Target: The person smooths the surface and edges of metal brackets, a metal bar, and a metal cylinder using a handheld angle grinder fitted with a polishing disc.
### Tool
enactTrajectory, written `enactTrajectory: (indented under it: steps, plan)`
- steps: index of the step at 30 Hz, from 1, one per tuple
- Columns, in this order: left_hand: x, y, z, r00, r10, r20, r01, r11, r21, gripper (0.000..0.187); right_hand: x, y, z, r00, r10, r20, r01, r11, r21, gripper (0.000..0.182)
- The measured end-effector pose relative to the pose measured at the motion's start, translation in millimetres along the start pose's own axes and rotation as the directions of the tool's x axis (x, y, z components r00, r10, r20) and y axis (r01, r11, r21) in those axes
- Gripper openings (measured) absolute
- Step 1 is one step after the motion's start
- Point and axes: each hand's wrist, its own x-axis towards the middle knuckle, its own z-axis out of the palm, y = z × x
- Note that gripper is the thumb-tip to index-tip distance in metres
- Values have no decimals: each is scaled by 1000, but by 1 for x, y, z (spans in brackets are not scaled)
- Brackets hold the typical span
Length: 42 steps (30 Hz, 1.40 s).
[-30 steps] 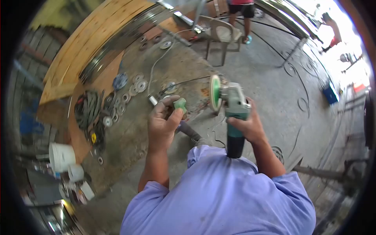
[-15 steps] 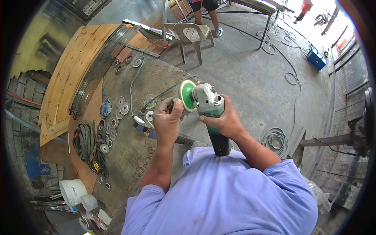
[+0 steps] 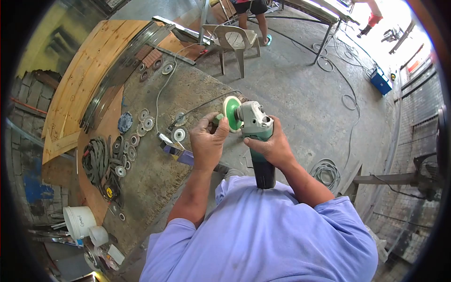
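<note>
My right hand (image 3: 270, 141) is wrapped round the green and black body of an angle grinder (image 3: 261, 160). The grinder stands upright, its lower end against my shirt and its grey metal head at the top. A round pad (image 3: 232, 113) with a pale rim and green face is fitted on the head, turned to the left. Just left of that pad, my left hand (image 3: 209, 138) pinches a small green block (image 3: 219, 118) between thumb and fingers. The fingers hide most of the block.
Several grinding discs (image 3: 148, 123) lie on the worktable (image 3: 155, 188), with a purple tool (image 3: 181, 155) and a grey strap bundle (image 3: 97, 162). A white bucket (image 3: 80, 221) stands lower left. Beyond are a plastic chair (image 3: 232, 40), a person's legs (image 3: 253, 21) and floor cables (image 3: 325, 173).
The view has shifted slightly. My left hand has drawn a little away from the pad, and more of the green block shows. The right hand keeps its hold on the grinder.
</note>
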Motion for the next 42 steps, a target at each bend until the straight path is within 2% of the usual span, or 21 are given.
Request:
enactTrajectory:
  steps: [3, 5, 6, 8, 9, 10, 13, 15, 17, 19, 20, 22, 23, 24, 26, 30, 32, 35, 38, 41, 42]
  plan:
    - [-14, -9, 3, 1000, -20, 21, 18, 996, 82, 30, 9, -2, -6, 999, 32, 32, -35, 996, 88, 95]
    - [-31, -22, 6, 998, 32, 51, -40, 985, 169, 28, 24, 16, -15, 982, 5, 188, -77, 922, 380, 87]
    - [-38, -16, 3, 961, 264, 83, -277, 933, 228, 27, 33, 28, -18, 966, -23, 257, -115, 853, 509, 83]
    - [-54, -4, -23, 929, 366, 60, -371, 918, 142, 30, 39, 47, -24, 895, -103, 433, -236, 716, 657, 77]
    - [-54, 7, -42, 836, 549, 17, -522, 784, 338, 32, 42, 57, -27, 848, -156, 506, -305, 637, 708, 74]
    - [-53, 13, -67, 704, 710, 15, -610, 593, 526, 33, 45, 70, -25, 850, -179, 495, -300, 608, 735, 71]
    - [-57, -4, -142, 734, 510, -448, -341, 848, 405, 37, 50, 82, -18, 801, -271, 533, -375, 466, 801, 74]
    - [-44, -56, -210, 757, 348, -553, -105, 900, 423, 38, 52, 91, -18, 802, -258, 539, -389, 460, 798, 74]
    - [-45, -112, -254, 784, 259, -564, 268, 679, 684, 41, 54, 104, -20, 788, -215, 576, -435, 467, 770, 75]
    - [-55, -199, -302, 835, 217, -506, 391, 414, 822, 44, 51, 103, -23, 781, -131, 611, -474, 512, 716, 77]
    - [-60, -204, -296, 803, 79, -591, 503, 441, 743, 46, 51, 104, -25, 814, -99, 573, -415, 592, 691, 77]
    - [-68, -245, -313, 840, 4, -542, 508, 343, 790, 46, 42, 80, -19, 866, -50, 497, -344, 661, 667, 74]
    - [-68, -260, -318, 855, 59, -516, 491, 232, 840, 44, 44, 86, -27, 849, -52, 526, -322, 738, 593, 81]
    - [-64, -270, -320, 871, 104, -479, 468, 117, 876, 42, 41, 82, -25, 871, -48, 489, -296, 744, 600, 77]
    - [-37, -218, -297, 877, 203, -435, 402, 184, 897, 36, 35, 72, -24, 903, -32, 429, -261, 752, 605, 74]
    - [45, -180, -276, 941, 132, -312, 232, 421, 877, 26, 30, 74, -31, 929, 20, 370, -253, 764, 594, 75]
    - [86, -182, -268, 991, 94, -94, 44, 435, 900, 27, 28, 74, -31, 939, 35, 341, -242, 772, 588, 75]
    - [125, -193, -239, 994, 81, -77, 27, 493, 870, 35, 27, 73, -33, 927, 45, 371, -255, 803, 539, 75]
    - [116, -197, -228, 971, 112, -213, 118, 547, 829, 46, 25, 71, -34, 927, 49, 371, -247, 824, 509, 75]
    - [87, -226, -262, 912, 20, -409, 319, 590, 742, 53, 21, 77, -39, 935, 66, 349, -254, 809, 530, 75]
    - [84, -227, -277, 919, -56, -390, 345, 593, 727, 54, 18, 79, -39, 939, 73, 337, -255, 802, 539, 75]
